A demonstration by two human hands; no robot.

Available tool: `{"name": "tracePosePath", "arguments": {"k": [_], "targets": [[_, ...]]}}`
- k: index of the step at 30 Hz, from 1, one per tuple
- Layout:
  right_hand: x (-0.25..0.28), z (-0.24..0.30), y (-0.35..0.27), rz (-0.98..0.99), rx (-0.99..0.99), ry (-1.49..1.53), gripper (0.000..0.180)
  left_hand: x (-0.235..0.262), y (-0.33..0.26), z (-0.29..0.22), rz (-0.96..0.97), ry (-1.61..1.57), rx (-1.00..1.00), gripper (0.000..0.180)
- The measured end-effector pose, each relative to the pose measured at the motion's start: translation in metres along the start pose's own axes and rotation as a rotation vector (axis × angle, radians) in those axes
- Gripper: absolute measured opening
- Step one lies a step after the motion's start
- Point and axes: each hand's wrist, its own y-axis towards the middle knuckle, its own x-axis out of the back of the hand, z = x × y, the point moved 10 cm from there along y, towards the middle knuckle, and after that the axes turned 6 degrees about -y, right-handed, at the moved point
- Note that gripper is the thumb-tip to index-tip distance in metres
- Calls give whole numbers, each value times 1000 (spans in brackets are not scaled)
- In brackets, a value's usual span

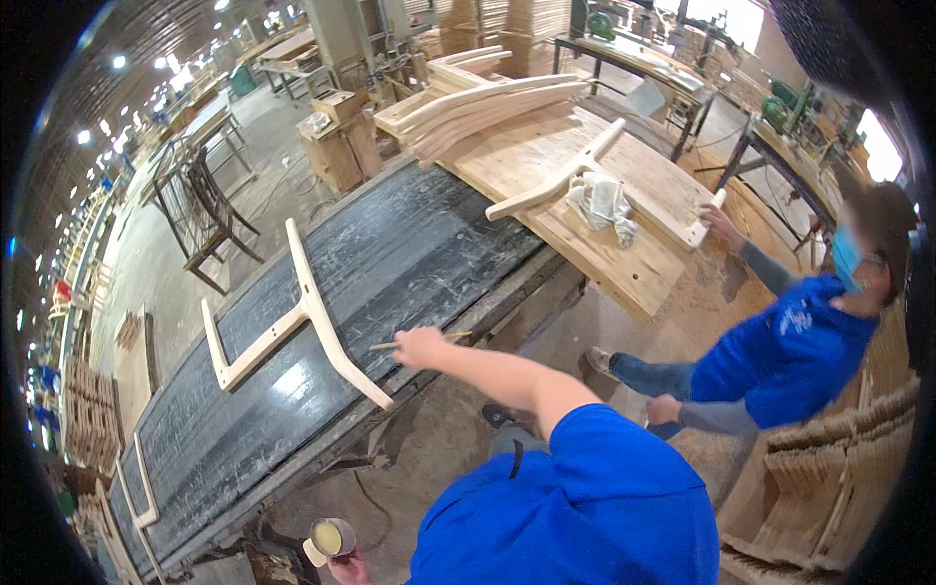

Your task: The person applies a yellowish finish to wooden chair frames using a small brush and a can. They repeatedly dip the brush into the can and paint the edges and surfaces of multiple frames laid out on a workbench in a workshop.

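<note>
My right hand (419,348) is closed around a thin wooden stick (382,346), held over the near edge of a long dark table (419,253). Just left of it lies a pale wooden chair frame piece (317,312), with a curved leg joined to a crossbar and a shorter upright. Low in the view, my left hand (349,568) grips a cup (333,536) holding a pale yellow substance. The cup is apart from the table, and part of that hand is cut off by the lower edge.
Another wooden frame (144,487) lies at the table's left end. A wooden workbench (624,263) adjoins the right end, bearing a white cloth (600,207), a frame and stacked curved parts (487,109). A co-worker in blue (770,356) stands at right, one hand on that frame.
</note>
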Motion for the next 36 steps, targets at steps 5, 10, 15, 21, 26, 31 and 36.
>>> {"name": "tracePosePath", "arguments": {"k": [5, 10, 15, 21, 26, 31, 36], "targets": [[-47, 92, 18, 64, 106, -43, 72, -6, 2, -13, 7, 8, 10, 37], [-106, 113, 54, 188, 45, -73, 90, 19, -26, -12, -90, -15, -7, 37], [-100, 101, 71, 73, 94, 17, 82, 22, -56, 0, -162, -53, -38, 37], [-36, 53, 109, 110, 115, -46, 68, 17, -63, 38, -376, -262, -40, 38], [-22, -41, 69, 324, 177, -295, 67, -54, 10, 66, -159, -234, -37, 39], [26, -94, 72, 129, 202, -66, 30, -119, 36, 82, -6, -124, -58, 39], [117, -119, 53, -271, 244, -208, 26, -156, 70, 106, -50, -190, -8, 40]]}}
